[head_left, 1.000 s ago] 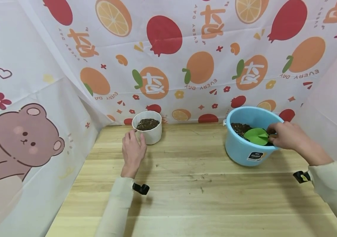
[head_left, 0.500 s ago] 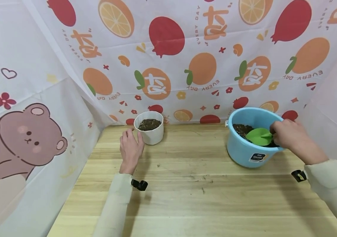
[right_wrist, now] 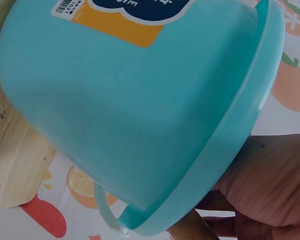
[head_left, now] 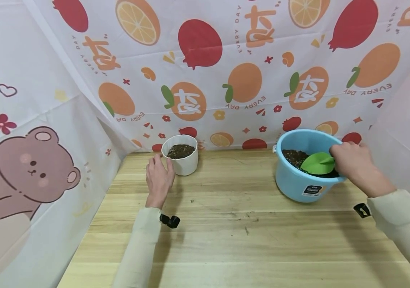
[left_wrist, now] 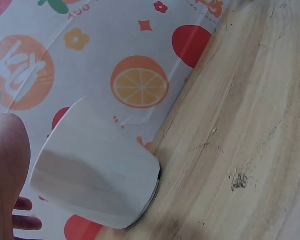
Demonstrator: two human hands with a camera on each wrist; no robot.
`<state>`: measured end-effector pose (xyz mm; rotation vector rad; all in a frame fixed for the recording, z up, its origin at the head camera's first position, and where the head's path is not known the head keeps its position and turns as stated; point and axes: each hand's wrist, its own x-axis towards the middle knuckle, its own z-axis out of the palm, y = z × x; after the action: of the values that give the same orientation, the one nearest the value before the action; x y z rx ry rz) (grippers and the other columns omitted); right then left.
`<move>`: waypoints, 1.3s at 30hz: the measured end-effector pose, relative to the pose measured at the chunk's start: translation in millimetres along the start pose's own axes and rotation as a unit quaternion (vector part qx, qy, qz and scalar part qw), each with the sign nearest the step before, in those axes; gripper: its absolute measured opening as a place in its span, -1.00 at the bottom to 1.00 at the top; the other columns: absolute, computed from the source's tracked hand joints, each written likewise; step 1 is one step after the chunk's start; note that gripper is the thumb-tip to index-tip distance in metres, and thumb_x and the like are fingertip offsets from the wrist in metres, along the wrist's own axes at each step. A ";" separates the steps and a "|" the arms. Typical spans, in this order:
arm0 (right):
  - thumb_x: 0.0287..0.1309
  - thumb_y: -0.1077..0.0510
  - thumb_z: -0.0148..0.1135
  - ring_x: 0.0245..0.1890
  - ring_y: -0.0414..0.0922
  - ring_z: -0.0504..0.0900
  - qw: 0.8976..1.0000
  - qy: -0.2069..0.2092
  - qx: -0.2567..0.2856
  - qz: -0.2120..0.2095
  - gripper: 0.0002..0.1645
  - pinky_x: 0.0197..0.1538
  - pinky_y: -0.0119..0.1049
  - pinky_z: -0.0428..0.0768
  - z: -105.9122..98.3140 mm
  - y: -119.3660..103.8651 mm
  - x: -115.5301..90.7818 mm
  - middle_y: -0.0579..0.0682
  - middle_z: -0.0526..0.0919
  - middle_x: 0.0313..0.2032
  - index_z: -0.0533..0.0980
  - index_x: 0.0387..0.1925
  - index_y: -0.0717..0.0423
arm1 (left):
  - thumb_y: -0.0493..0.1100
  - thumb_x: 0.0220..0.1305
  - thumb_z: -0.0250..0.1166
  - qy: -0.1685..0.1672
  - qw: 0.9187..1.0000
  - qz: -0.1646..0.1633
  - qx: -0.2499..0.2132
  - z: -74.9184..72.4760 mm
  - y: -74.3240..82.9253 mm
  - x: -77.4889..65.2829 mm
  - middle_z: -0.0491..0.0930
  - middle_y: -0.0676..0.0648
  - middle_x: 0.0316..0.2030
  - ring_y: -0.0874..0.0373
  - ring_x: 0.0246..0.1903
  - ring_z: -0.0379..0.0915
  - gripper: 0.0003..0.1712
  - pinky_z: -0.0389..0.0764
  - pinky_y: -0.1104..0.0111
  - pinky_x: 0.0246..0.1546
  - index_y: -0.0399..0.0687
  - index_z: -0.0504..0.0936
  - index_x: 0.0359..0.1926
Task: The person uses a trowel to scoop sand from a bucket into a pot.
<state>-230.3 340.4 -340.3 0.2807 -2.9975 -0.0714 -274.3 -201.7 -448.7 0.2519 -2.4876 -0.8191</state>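
- The step in hand seems to be filling the green scoop (head_left: 318, 163) with dark soil (head_left: 294, 157); its blade is lying over the soil inside the blue bucket (head_left: 307, 188), and how deep its edge is sitting cannot be told.
- The bucket is standing near the far edge of the bench (head_left: 248, 252), towards its right end.
- The white pot (head_left: 186, 165) is standing upright near the far left corner, holding soil of its own.
- The next move is probably calling for a level blade and a lift clear of the rim, so nothing is spilling.
- The right hand (head_left: 353, 162) is closing its curled fingers round the scoop's handle, which it is mostly hiding, beside the rim.
- The left hand (head_left: 159, 178) is staying unclenched, thumb and fingers spread and slightly bent, gripping nothing; it is resting just beside the pot, contact unclear.
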 end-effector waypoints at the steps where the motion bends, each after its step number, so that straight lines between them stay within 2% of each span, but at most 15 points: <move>1: 0.03 0.43 0.18 -0.48 0.11 0.43 1.000 0.003 -0.008 -0.004 -0.74 -0.33 0.11 0.41 -0.1 -0.4 0.3 0.11 0.45 -0.62 0.42 -0.63 0.11 | 0.09 0.51 0.06 -0.001 1.000 -0.001 -0.001 0.4 0.2 0.5 0.49 -0.39 0.15 -0.36 0.11 0.45 -0.46 0.50 -0.21 0.10 -0.19 0.42 0.28; 7: 0.03 0.44 0.25 -0.47 0.13 0.42 0.998 0.016 -0.049 -0.026 -0.77 -0.29 0.15 0.43 -2.8 -2.1 2.1 0.10 0.49 -0.63 0.44 -0.59 0.16 | 0.13 0.51 0.03 -0.020 1.000 -0.013 0.000 1.4 4.0 3.8 0.47 -0.36 0.19 -0.33 0.16 0.43 -0.44 0.52 -0.21 0.11 -0.15 0.40 0.29; 16: 0.06 0.45 0.11 -0.45 0.18 0.47 0.997 0.034 -0.071 -0.021 -0.70 -0.33 0.16 0.45 -5.4 -0.1 4.2 0.17 0.55 -0.59 0.38 -0.67 0.12 | 0.16 0.51 -0.01 -0.024 1.000 -0.013 0.002 4.2 7.9 6.9 0.46 -0.36 0.22 -0.33 0.18 0.42 -0.42 0.52 -0.22 0.11 -0.14 0.39 0.29; 26: 0.13 0.45 0.14 -0.38 0.21 0.49 0.996 0.023 -0.088 -0.014 -0.69 -0.21 0.25 0.48 -6.1 0.8 8.7 0.21 0.63 -0.53 0.47 -0.65 0.12 | 0.12 0.48 0.07 -0.022 1.000 -0.015 0.005 6.5 5.7 6.7 0.47 -0.37 0.18 -0.35 0.12 0.44 -0.44 0.54 -0.23 0.06 -0.17 0.40 0.28; 32: 0.19 0.45 0.14 -0.35 0.21 0.49 0.994 0.018 -0.106 -0.013 -0.69 -0.18 0.23 0.44 -4.8 0.3 10.6 0.22 0.64 -0.49 0.50 -0.61 0.12 | 0.14 0.47 0.09 -0.028 0.999 -0.018 0.000 9.5 6.2 9.3 0.46 -0.37 0.19 -0.35 0.14 0.44 -0.42 0.52 -0.23 0.10 -0.18 0.40 0.28; 39: 0.21 0.49 0.12 -0.34 0.25 0.46 0.992 0.018 -0.126 -0.017 -0.68 -0.11 0.51 0.36 1.2 -0.4 12.6 0.25 0.64 -0.45 0.57 -0.54 0.12 | 0.16 0.45 0.09 -0.037 0.999 -0.028 -0.010 10.1 8.1 10.3 0.46 -0.36 0.19 -0.34 0.15 0.44 -0.40 0.50 -0.22 0.14 -0.19 0.40 0.25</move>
<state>-242.7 337.7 -340.0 0.3001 -2.9062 -0.4402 -288.5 -193.4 -446.7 0.2900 -2.5501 -0.8918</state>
